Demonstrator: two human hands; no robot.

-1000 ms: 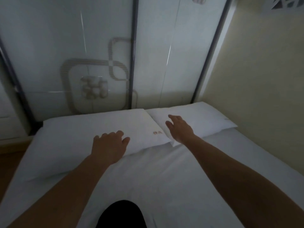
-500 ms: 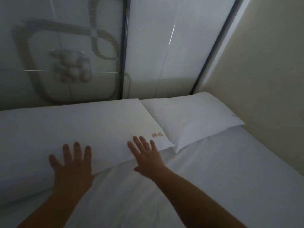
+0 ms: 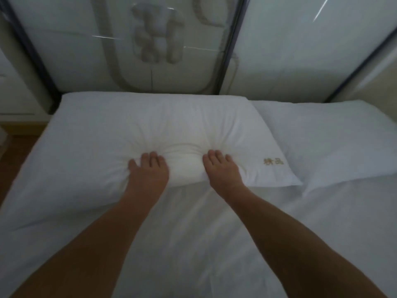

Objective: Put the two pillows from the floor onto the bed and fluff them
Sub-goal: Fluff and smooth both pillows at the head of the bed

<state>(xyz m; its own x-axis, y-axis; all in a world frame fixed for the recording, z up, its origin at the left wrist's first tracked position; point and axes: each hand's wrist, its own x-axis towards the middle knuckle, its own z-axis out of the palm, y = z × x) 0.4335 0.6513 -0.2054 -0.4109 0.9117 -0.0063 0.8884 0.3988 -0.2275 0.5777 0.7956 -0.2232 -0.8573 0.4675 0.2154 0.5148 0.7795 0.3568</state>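
Note:
Two white pillows lie side by side at the head of the bed [image 3: 193, 244]. The left pillow [image 3: 150, 123] has small gold embroidery near its right corner. My left hand [image 3: 148, 171] and my right hand [image 3: 221, 168] both press down into its near edge, fingers dug into the fabric, which puckers in creases around them. The right pillow [image 3: 326, 143] lies flat, touched by neither hand, and its left edge tucks under the left pillow's corner.
Glossy wardrobe doors [image 3: 300, 50] with a pale looped pattern stand right behind the pillows. A strip of wooden floor [image 3: 12, 160] shows at the left of the bed. A pale wall corner is at the far right.
Both hands have slid forward onto the left pillow and now press into it. The view has swung left and closer, centring that pillow.

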